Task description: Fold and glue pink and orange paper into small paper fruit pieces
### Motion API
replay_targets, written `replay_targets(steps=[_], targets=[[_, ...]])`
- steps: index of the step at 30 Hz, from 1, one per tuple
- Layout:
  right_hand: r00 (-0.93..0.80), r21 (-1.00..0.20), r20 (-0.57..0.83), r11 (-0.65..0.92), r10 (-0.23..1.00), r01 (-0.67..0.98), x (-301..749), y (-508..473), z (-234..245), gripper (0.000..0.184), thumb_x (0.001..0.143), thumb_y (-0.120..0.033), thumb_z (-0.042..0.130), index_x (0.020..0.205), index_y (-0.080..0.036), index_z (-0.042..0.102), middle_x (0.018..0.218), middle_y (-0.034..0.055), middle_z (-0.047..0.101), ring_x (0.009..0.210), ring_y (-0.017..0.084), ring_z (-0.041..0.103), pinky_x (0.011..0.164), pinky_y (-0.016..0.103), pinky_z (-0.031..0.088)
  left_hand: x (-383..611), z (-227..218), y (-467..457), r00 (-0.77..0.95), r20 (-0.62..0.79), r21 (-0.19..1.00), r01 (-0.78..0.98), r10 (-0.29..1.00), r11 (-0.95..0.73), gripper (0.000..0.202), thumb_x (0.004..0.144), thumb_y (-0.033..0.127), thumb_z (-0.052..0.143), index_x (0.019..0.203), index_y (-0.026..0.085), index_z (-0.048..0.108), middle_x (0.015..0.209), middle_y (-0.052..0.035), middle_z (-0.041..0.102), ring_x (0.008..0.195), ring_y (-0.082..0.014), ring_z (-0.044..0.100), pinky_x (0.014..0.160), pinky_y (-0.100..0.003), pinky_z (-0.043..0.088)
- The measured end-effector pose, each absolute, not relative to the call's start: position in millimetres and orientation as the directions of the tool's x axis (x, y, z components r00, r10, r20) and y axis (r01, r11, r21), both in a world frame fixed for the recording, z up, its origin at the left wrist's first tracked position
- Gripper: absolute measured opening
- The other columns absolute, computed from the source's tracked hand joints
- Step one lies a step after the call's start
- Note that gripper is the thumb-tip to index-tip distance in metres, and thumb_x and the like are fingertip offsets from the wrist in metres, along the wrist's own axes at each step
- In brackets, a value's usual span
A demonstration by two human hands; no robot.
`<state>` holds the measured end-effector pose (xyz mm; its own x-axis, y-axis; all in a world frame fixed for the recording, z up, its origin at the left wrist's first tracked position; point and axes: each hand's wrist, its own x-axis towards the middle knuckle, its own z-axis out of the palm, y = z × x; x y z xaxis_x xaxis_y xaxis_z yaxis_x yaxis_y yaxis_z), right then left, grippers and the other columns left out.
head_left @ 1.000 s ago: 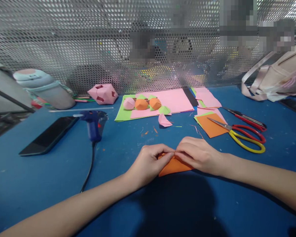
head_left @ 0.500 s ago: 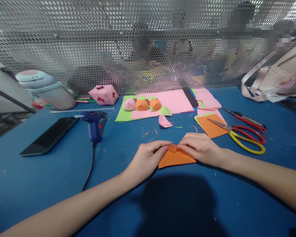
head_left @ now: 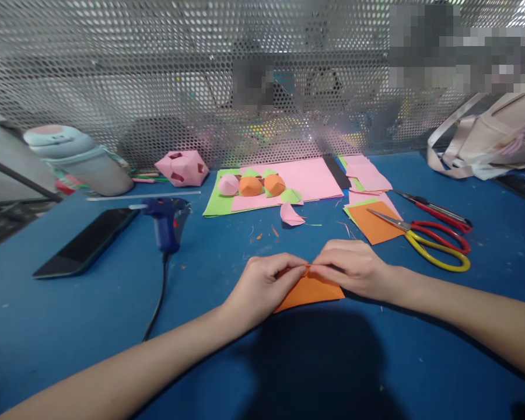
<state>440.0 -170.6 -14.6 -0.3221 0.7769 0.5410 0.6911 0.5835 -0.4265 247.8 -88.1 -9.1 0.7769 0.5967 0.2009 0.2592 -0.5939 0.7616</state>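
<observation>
from my end i see the left hand (head_left: 262,286) and right hand (head_left: 356,268) nearly closed, pinching the folded orange paper (head_left: 312,290) left of the scissors (head_left: 406,226); its folding looks unfinished, while rounded paper pieces (head_left: 250,186), farther left, look shaped.

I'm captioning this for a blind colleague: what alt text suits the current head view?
Left hand and right hand pinch the far edge of orange paper over a blue table. Beyond, paper shapes rest on colored sheets; a glue gun is at left, scissors at right.
</observation>
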Motion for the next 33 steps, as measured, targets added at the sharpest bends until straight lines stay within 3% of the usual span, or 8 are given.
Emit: replay_targets(steps=[3, 6, 11, 16, 20, 25, 28, 33], targets=[[-0.177, -0.569, 0.515, 0.489, 0.839, 0.662, 437, -170, -15, 0.015, 0.09, -0.022, 0.054, 0.084, -0.016, 0.067, 0.076, 0.0028, 0.064, 0.07, 0.011, 0.057, 0.066, 0.023, 0.044, 248, -10, -88, 0.731, 0.205, 0.77, 0.289, 0.65, -0.568, 0.013, 0.083, 0.025, 0.058, 0.082, 0.02, 0.071, 0.076, 0.0012, 0.072, 0.068, -0.0122, 0.063, 0.065, -0.021, 0.046], [-0.084, -0.718, 0.397, 0.366, 0.914, 0.592, 434, -170, -13, 0.015, 0.086, -0.024, 0.059, 0.076, -0.016, 0.068, 0.072, 0.0011, 0.065, 0.064, 0.01, 0.057, 0.061, 0.022, 0.043, 250, -11, -90, 0.748, 0.137, 0.836, 0.264, 0.649, -0.482, 0.009, 0.081, 0.022, 0.059, 0.076, 0.018, 0.066, 0.078, -0.0007, 0.072, 0.071, -0.013, 0.062, 0.065, -0.022, 0.046], [0.04, -0.891, 0.171, 0.137, 0.985, 0.432, 432, -169, -9, 0.021, 0.079, -0.033, 0.065, 0.069, -0.015, 0.067, 0.063, -0.0007, 0.063, 0.058, 0.009, 0.053, 0.053, 0.02, 0.04, 252, -13, -92, 0.785, 0.033, 0.914, 0.226, 0.618, -0.337, 0.016, 0.077, 0.02, 0.06, 0.065, 0.016, 0.051, 0.086, -0.0042, 0.07, 0.057, -0.0087, 0.055, 0.049, -0.02, 0.039], [0.15, -0.905, 0.206, 0.13, 0.967, 0.406, 438, -166, -9, 0.026, 0.082, -0.038, 0.06, 0.07, -0.015, 0.062, 0.065, -0.0017, 0.058, 0.06, 0.009, 0.05, 0.056, 0.021, 0.041, 253, -11, -91, 0.753, -0.013, 0.963, 0.186, 0.658, -0.194, 0.015, 0.077, 0.022, 0.06, 0.067, 0.017, 0.049, 0.09, -0.0057, 0.069, 0.077, -0.0145, 0.063, 0.063, -0.024, 0.047], [0.09, -0.93, 0.2, 0.16, 0.976, 0.33, 436, -169, -9, 0.027, 0.09, -0.039, 0.048, 0.082, -0.017, 0.061, 0.073, -0.0003, 0.057, 0.066, 0.011, 0.054, 0.062, 0.023, 0.045, 255, -6, -89, 0.667, -0.016, 0.969, 0.195, 0.745, -0.154, 0.018, 0.074, 0.024, 0.063, 0.067, 0.018, 0.048, 0.072, 0.0, 0.064, 0.064, -0.0113, 0.058, 0.056, -0.021, 0.044], [0.092, -0.947, 0.17, 0.137, 0.981, 0.291, 428, -173, -17, 0.016, 0.089, -0.031, 0.051, 0.088, -0.018, 0.059, 0.072, -0.0011, 0.057, 0.06, 0.01, 0.055, 0.055, 0.021, 0.046, 256, -8, -88, 0.657, -0.067, 0.982, 0.176, 0.751, -0.066, 0.018, 0.076, 0.026, 0.063, 0.072, 0.018, 0.048, 0.058, 0.0066, 0.051, 0.053, -0.0071, 0.049, 0.048, -0.017, 0.035], [0.098, -0.943, 0.166, 0.129, 0.981, 0.306, 426, -173, -21, 0.018, 0.091, -0.031, 0.048, 0.089, -0.017, 0.059, 0.069, -0.0014, 0.057, 0.058, 0.01, 0.055, 0.055, 0.021, 0.046, 256, -9, -89, 0.718, -0.107, 0.991, 0.135, 0.688, 0.014, 0.014, 0.081, 0.029, 0.059, 0.087, 0.019, 0.052, 0.062, 0.0057, 0.057, 0.054, -0.0085, 0.052, 0.049, -0.018, 0.037], [0.099, -0.931, 0.197, 0.155, 0.975, 0.329, 426, -173, -22, 0.02, 0.092, -0.031, 0.046, 0.088, -0.017, 0.059, 0.069, -0.0009, 0.058, 0.056, 0.01, 0.055, 0.053, 0.021, 0.045, 256, -9, -91, 0.756, -0.115, 0.989, 0.146, 0.644, 0.005, 0.02, 0.082, 0.029, 0.058, 0.097, 0.017, 0.061, 0.084, -0.0021, 0.068, 0.076, -0.0147, 0.061, 0.066, -0.024, 0.046]])
